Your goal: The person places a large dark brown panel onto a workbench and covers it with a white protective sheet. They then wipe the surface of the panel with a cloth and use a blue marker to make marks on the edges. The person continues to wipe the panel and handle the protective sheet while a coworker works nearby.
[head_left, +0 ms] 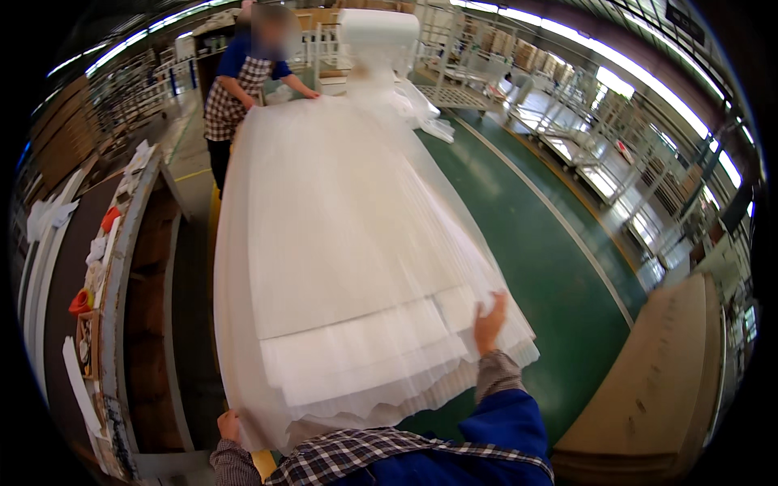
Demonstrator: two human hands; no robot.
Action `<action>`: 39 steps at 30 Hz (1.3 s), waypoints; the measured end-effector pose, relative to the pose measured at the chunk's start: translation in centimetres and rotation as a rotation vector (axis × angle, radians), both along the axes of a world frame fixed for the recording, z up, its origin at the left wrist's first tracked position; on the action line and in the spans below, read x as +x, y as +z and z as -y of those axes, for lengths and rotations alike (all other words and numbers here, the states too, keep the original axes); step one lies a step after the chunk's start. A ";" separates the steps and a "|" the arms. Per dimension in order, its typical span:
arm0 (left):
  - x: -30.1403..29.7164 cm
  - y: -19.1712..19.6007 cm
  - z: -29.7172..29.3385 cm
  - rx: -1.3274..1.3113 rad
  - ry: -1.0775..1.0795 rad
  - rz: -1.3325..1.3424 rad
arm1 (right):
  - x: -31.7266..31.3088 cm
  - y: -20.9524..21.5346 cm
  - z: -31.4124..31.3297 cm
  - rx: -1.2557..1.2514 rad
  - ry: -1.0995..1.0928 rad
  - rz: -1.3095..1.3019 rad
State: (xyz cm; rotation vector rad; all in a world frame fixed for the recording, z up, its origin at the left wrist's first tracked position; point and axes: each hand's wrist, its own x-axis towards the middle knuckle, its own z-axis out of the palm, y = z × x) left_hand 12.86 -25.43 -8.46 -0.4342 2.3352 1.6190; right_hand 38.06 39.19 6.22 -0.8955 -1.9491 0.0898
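The left grip [229, 426], fingertips hidden, holds thin translucent white plastic film [241, 368]; farther forward, the blurred right grip's [489, 321] hold cannot be told.

Left hand [229, 427] low, out to left, curled; finer detail too small to tell. Only short stretch of left forearm [234, 463] in view, rising from lower edge, in patterned sleeve. Right arm [512, 425] reaching forward, farther out than left, in blue sleeve with patterned cuff [497, 374]. Right hand [489, 326] unclenched, fingers [498, 302] loosely extended, pointing forward, thumb on left side. Hands well apart.
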 end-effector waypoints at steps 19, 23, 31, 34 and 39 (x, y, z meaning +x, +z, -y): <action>2.3 6.9 -2.6 -0.580 -0.212 0.237 | -3.0 -5.7 9.7 -0.423 0.321 0.814; 3.6 7.3 -3.3 -0.625 -0.274 0.093 | -2.9 -5.8 9.5 -0.428 0.320 0.821; 5.2 6.4 -2.6 -0.548 -0.288 -0.039 | -3.2 -5.3 9.3 -0.465 0.289 0.898; 5.7 6.7 -1.6 -0.403 -0.308 0.119 | -3.5 -3.9 10.1 -0.391 0.235 0.939; 8.7 4.9 3.6 -0.307 -0.386 0.008 | -5.0 -1.8 18.0 -0.339 0.237 0.754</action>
